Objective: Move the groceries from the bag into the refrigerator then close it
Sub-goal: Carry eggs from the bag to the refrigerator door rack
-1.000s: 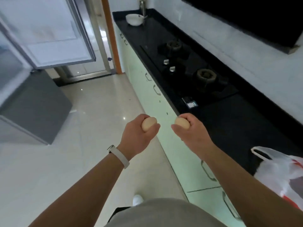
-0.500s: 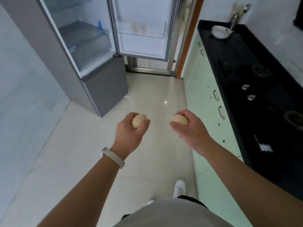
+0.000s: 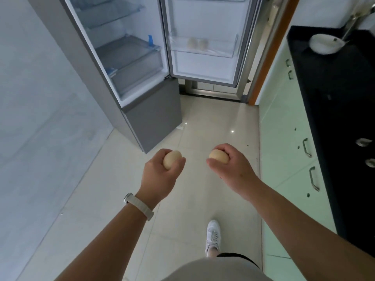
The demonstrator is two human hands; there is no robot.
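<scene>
Two eggs are in transit: the left grip (image 3: 160, 175) is curled round the left egg (image 3: 172, 159) and the right grip (image 3: 229, 167) round the right egg (image 3: 219, 156), both at mid-frame above the floor. In the last second the view has swung off the black table (image 3: 334, 88) (the bag is now out of frame) to face the open refrigerator (image 3: 142, 122) at upper centre. Its door bin (image 3: 227, 47) already holds two pale eggs, so these probably go there; closing comes later.
</scene>
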